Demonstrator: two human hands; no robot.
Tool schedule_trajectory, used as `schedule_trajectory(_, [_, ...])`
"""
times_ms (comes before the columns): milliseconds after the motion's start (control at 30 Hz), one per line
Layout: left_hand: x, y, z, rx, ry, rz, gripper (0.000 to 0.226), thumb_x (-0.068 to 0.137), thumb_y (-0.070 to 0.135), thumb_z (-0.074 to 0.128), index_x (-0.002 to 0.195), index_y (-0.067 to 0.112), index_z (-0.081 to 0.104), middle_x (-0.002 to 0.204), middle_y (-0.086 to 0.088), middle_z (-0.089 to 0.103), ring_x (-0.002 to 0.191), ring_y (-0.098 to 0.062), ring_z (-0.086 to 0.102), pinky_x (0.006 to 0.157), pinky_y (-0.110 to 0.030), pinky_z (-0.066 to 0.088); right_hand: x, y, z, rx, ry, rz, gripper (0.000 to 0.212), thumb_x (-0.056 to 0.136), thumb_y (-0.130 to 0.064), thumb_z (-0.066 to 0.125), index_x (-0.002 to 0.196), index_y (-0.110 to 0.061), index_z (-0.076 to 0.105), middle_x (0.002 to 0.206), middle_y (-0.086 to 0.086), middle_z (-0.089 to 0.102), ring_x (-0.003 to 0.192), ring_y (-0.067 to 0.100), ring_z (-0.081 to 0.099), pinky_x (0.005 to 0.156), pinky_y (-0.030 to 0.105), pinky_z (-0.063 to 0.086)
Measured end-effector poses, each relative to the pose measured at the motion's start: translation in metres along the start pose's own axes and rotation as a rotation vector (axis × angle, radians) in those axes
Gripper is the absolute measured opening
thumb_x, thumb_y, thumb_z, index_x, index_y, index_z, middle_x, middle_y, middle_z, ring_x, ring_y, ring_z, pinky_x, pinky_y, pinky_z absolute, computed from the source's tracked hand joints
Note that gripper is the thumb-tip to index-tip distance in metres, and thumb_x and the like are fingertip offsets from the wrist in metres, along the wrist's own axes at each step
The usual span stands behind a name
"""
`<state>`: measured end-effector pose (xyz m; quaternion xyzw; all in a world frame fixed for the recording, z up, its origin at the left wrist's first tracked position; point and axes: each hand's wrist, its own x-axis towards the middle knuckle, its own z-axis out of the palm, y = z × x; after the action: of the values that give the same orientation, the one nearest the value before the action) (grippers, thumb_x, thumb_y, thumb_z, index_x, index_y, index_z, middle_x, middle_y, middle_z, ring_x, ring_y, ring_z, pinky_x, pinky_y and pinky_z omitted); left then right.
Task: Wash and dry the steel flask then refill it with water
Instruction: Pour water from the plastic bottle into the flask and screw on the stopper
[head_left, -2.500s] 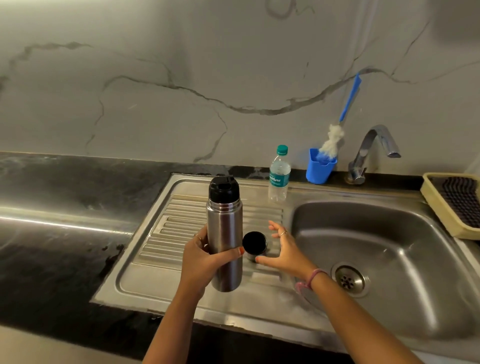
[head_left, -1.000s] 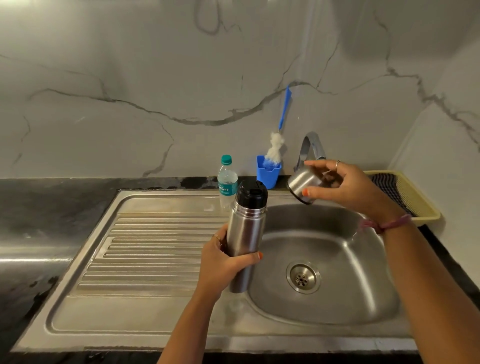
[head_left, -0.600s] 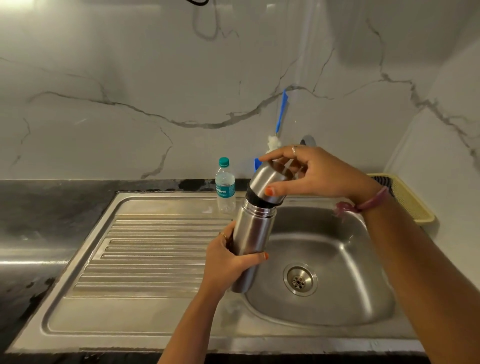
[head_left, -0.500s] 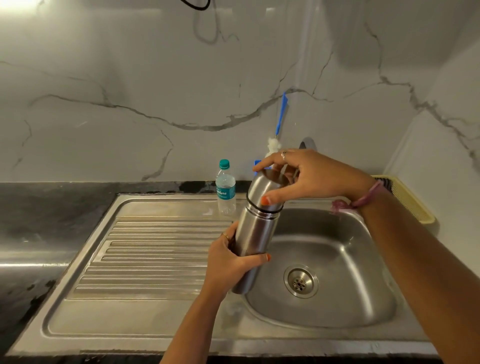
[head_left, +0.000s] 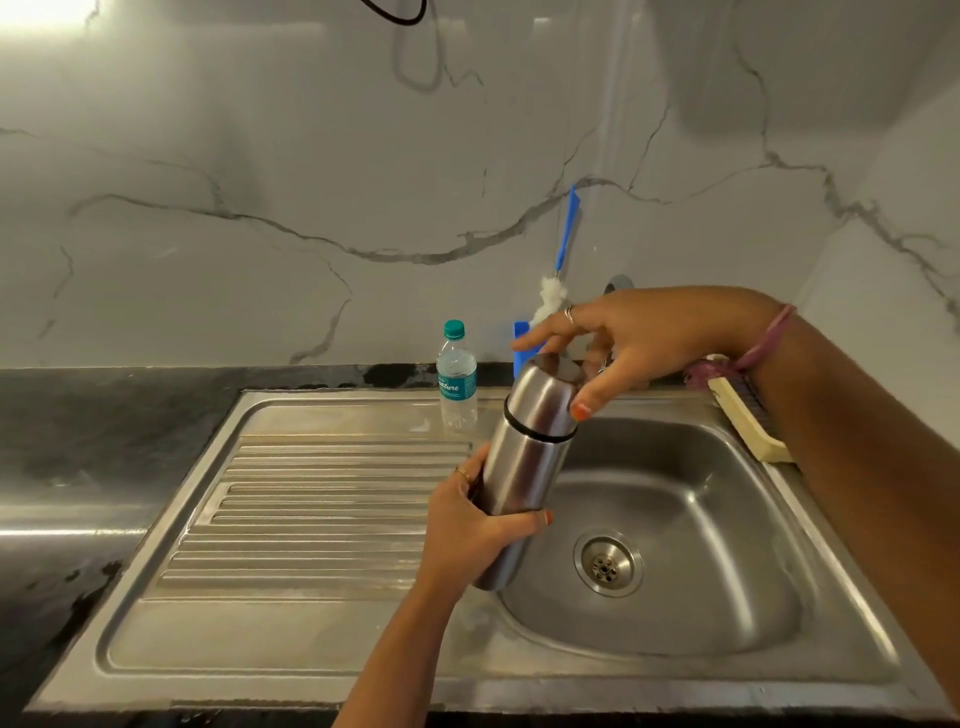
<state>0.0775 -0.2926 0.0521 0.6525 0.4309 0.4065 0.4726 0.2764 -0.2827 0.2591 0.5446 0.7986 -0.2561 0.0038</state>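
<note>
The steel flask (head_left: 519, 473) is tilted over the left rim of the sink basin (head_left: 675, 519). My left hand (head_left: 467, 530) grips its lower body from the left. The steel cup lid (head_left: 543, 400) sits on the flask's top, above a black band. My right hand (head_left: 618, 338) holds the lid from above and behind, thumb pressed on its right side, fingers curled over its top. A clear plastic water bottle (head_left: 457, 384) with a teal cap stands behind the flask on the sink's back edge.
A blue cup (head_left: 522, 345) with a blue-handled bottle brush (head_left: 566, 234) stands by the wall. The tap (head_left: 618, 285) is mostly hidden by my right hand. A cream tray (head_left: 748, 421) sits right of the basin. The ribbed drainboard (head_left: 322, 514) lies to the left.
My right hand lifted the steel lid off the drainboard, carried it over the basin and set it down onto the flask's black top. The left hand moved the flask right, over the basin's edge.
</note>
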Motion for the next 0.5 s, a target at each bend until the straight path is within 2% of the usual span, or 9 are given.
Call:
schedule_trajectory(67, [0.001, -0.003, 0.000, 0.013, -0.007, 0.001, 0.072, 0.057, 0.011, 0.095, 0.115, 0.039, 0.062, 0.099, 0.016, 0.072, 0.090, -0.005, 0.068, 0.076, -0.020, 0.056, 0.003, 0.002, 0.001, -0.030, 0.072, 0.039, 0.056, 0.069, -0.045, 0.080, 0.119, -0.034, 0.058, 0.100, -0.016, 0.066, 0.072, -0.010, 0.061, 0.069, 0.014, 0.043])
schedule_trajectory(133, [0.001, -0.005, 0.001, 0.018, -0.013, -0.002, 0.072, 0.056, 0.014, 0.096, 0.112, 0.042, 0.061, 0.099, 0.020, 0.071, 0.091, -0.005, 0.068, 0.077, -0.021, 0.057, 0.011, 0.003, 0.010, -0.161, 0.186, 0.118, 0.056, 0.063, -0.070, 0.069, 0.100, -0.028, 0.064, 0.081, -0.009, 0.068, 0.068, 0.005, 0.063, 0.061, 0.016, 0.041])
schedule_trajectory(167, [0.002, -0.005, 0.001, 0.014, -0.014, -0.009, 0.072, 0.056, 0.014, 0.095, 0.112, 0.043, 0.061, 0.099, 0.021, 0.071, 0.091, -0.004, 0.068, 0.075, -0.020, 0.057, 0.015, 0.003, 0.016, -0.248, 0.246, 0.148, 0.060, 0.062, -0.078, 0.060, 0.093, -0.027, 0.063, 0.075, -0.007, 0.066, 0.066, 0.008, 0.060, 0.058, 0.018, 0.039])
schedule_trajectory(233, [0.002, -0.006, 0.001, -0.002, -0.017, -0.022, 0.071, 0.058, 0.013, 0.095, 0.113, 0.042, 0.060, 0.099, 0.023, 0.071, 0.091, -0.002, 0.067, 0.073, -0.016, 0.055, 0.021, 0.008, 0.020, -0.303, 0.302, 0.159, 0.062, 0.064, -0.082, 0.054, 0.093, -0.027, 0.060, 0.080, -0.008, 0.063, 0.069, 0.006, 0.057, 0.057, 0.019, 0.034])
schedule_trajectory(267, [0.002, -0.006, 0.001, -0.009, -0.019, -0.021, 0.072, 0.058, 0.012, 0.095, 0.114, 0.041, 0.061, 0.099, 0.022, 0.071, 0.091, -0.002, 0.068, 0.072, -0.015, 0.054, 0.020, 0.010, 0.019, -0.209, 0.256, 0.149, 0.062, 0.065, -0.078, 0.056, 0.104, -0.029, 0.059, 0.090, -0.010, 0.063, 0.073, 0.003, 0.057, 0.060, 0.018, 0.035])
schedule_trajectory(333, [0.004, -0.007, 0.000, -0.004, -0.022, -0.019, 0.073, 0.057, 0.012, 0.095, 0.115, 0.041, 0.060, 0.099, 0.021, 0.071, 0.091, -0.002, 0.067, 0.073, -0.016, 0.054, 0.015, 0.010, 0.012, -0.013, 0.086, 0.086, 0.068, 0.068, -0.064, 0.068, 0.127, -0.035, 0.049, 0.108, -0.016, 0.058, 0.076, -0.016, 0.055, 0.067, 0.013, 0.035])
schedule_trajectory(367, [0.005, -0.007, 0.000, 0.002, -0.021, -0.016, 0.074, 0.057, 0.014, 0.095, 0.116, 0.042, 0.060, 0.100, 0.021, 0.071, 0.092, -0.002, 0.067, 0.075, -0.016, 0.055, 0.015, 0.009, 0.010, 0.010, 0.038, 0.050, 0.068, 0.068, -0.057, 0.073, 0.129, -0.037, 0.047, 0.109, -0.019, 0.056, 0.073, -0.024, 0.052, 0.068, 0.011, 0.034])
schedule_trajectory(400, [0.006, -0.007, 0.000, 0.007, -0.020, -0.011, 0.074, 0.057, 0.014, 0.095, 0.115, 0.043, 0.060, 0.100, 0.021, 0.070, 0.092, -0.002, 0.067, 0.076, -0.017, 0.055, 0.015, 0.011, 0.010, 0.006, 0.042, 0.031, 0.065, 0.067, -0.055, 0.076, 0.125, -0.038, 0.051, 0.106, -0.021, 0.056, 0.073, -0.024, 0.052, 0.068, 0.011, 0.035])
schedule_trajectory(500, [0.008, -0.010, -0.002, 0.027, -0.028, -0.002, 0.073, 0.056, 0.015, 0.096, 0.113, 0.042, 0.060, 0.100, 0.024, 0.069, 0.091, -0.004, 0.067, 0.077, -0.020, 0.056, 0.023, 0.008, 0.018, -0.121, 0.165, 0.084, 0.060, 0.061, -0.071, 0.069, 0.105, -0.032, 0.057, 0.089, -0.017, 0.059, 0.077, 0.004, 0.061, 0.065, 0.017, 0.041])
